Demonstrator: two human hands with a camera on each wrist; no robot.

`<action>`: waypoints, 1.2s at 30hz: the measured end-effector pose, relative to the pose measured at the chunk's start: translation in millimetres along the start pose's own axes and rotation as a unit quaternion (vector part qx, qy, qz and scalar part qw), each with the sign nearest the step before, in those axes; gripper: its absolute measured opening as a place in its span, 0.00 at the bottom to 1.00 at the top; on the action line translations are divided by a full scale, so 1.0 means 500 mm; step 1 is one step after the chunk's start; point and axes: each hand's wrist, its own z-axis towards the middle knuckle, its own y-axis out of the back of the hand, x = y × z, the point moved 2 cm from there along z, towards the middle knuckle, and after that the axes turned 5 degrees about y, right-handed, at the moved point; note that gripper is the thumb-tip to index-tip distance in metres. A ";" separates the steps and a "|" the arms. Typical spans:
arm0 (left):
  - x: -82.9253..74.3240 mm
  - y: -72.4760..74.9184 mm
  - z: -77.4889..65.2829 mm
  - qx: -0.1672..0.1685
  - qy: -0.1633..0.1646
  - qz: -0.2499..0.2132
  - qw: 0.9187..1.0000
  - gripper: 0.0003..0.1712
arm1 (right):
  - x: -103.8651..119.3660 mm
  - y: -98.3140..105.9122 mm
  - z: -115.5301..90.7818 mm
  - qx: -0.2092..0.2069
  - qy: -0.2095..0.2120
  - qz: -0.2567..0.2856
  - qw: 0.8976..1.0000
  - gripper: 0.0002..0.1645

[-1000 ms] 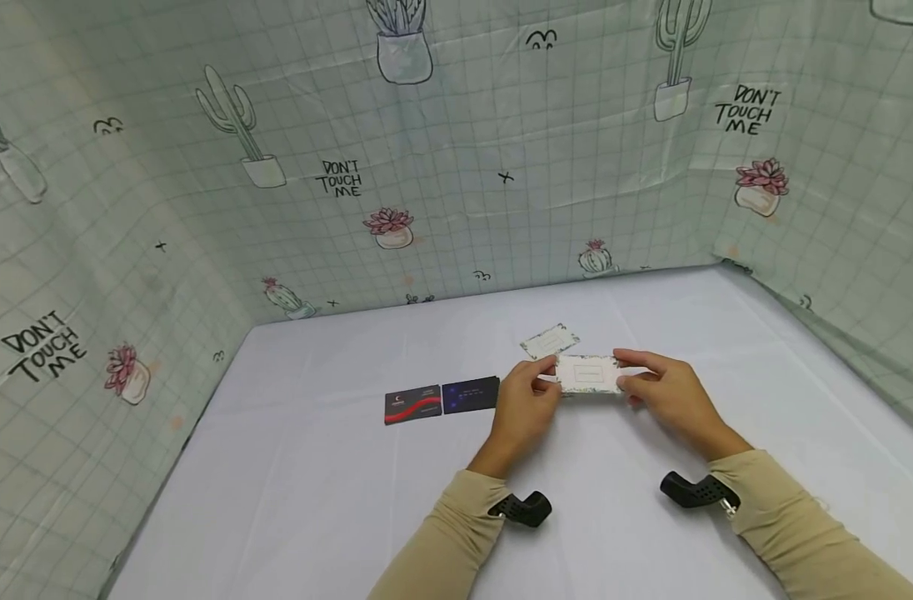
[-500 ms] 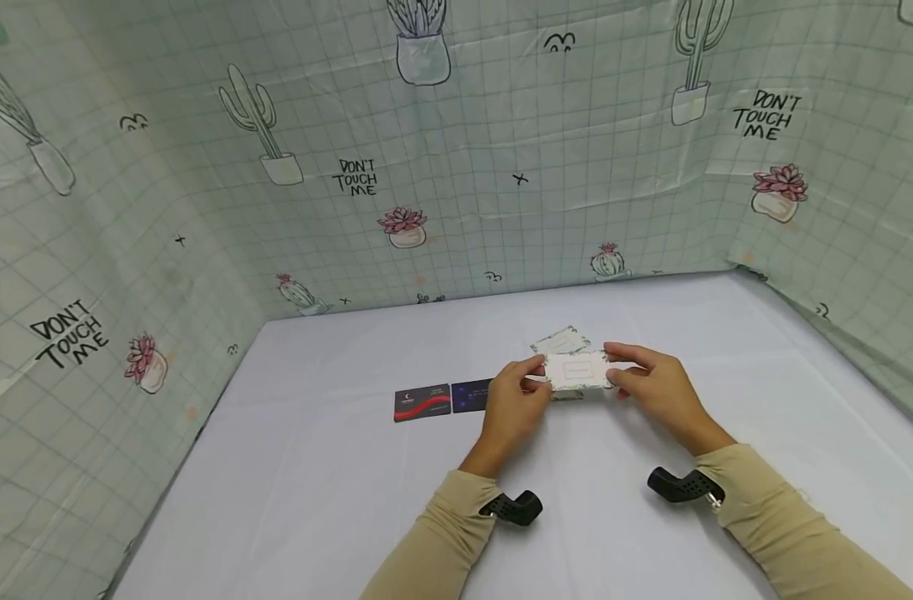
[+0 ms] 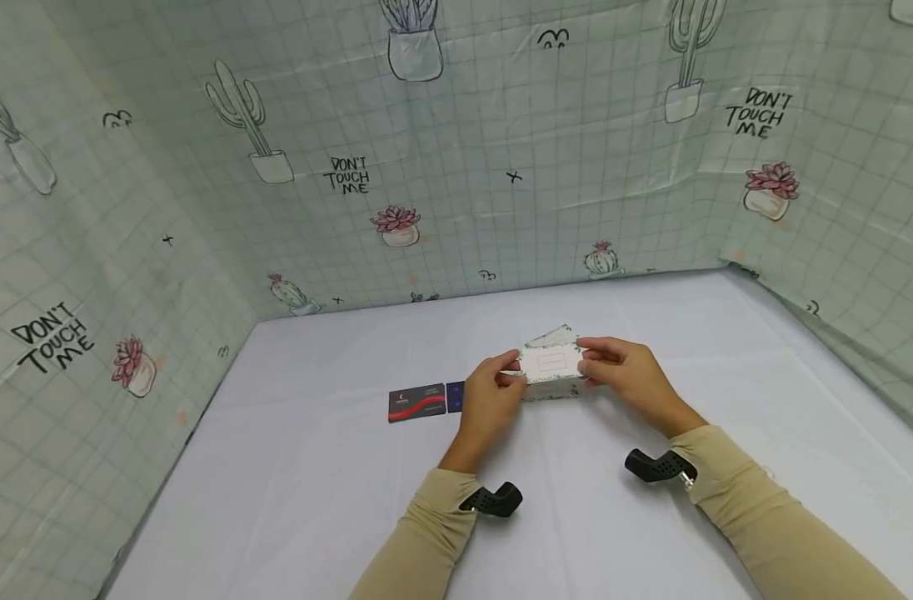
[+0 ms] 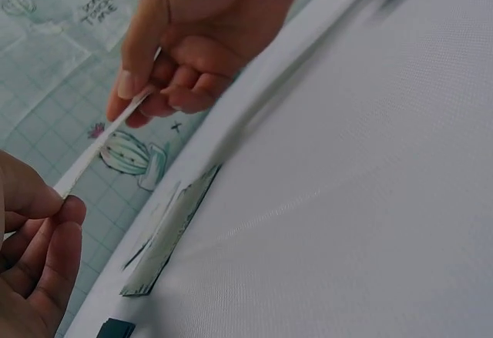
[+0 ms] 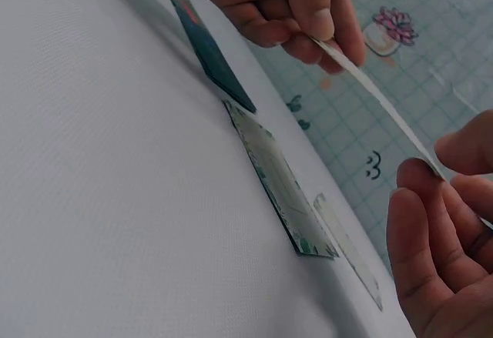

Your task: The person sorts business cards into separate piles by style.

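A white card [image 3: 552,362] with a leafy border is raised over the table. My left hand [image 3: 490,408] pinches its left end between thumb and fingers, and my right hand [image 3: 632,379] pinches the opposite end. Seen edge-on, the same card [image 5: 381,107] looks thin in the right wrist view. Beneath it lies a second leafy-bordered card [image 5: 281,180], apart from the raised one. A third such card [image 3: 550,336] lies slanted farther back, partly hidden behind the raised card.
To the left lie a black card with a red stripe [image 3: 416,402] and a dark blue card [image 3: 455,397], mostly covered by my left hand. White cloth [image 3: 291,483] spreads over the table. Cactus-printed fabric [image 3: 456,167] stands around its back and sides.
Both hands have carried the raised card leftward. More of the leafy card below shows now, while my left hand covers more of the dark blue card. The slanted card is also more covered.
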 end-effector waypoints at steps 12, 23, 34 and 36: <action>0.006 0.019 0.002 0.011 -0.007 0.033 0.999 0.25 | -0.005 -0.006 0.008 0.045 -0.011 0.001 0.999 0.31; 0.007 0.017 -0.001 0.032 -0.006 0.061 0.998 0.29 | -0.009 -0.003 -0.004 0.070 -0.031 -0.026 0.997 0.36; 0.007 0.017 -0.003 0.034 -0.001 0.081 0.996 0.27 | -0.012 -0.012 -0.008 0.072 -0.032 -0.050 0.996 0.35; 0.007 0.018 -0.003 0.034 -0.002 0.094 0.995 0.27 | -0.011 -0.015 -0.007 0.074 -0.028 -0.044 0.996 0.34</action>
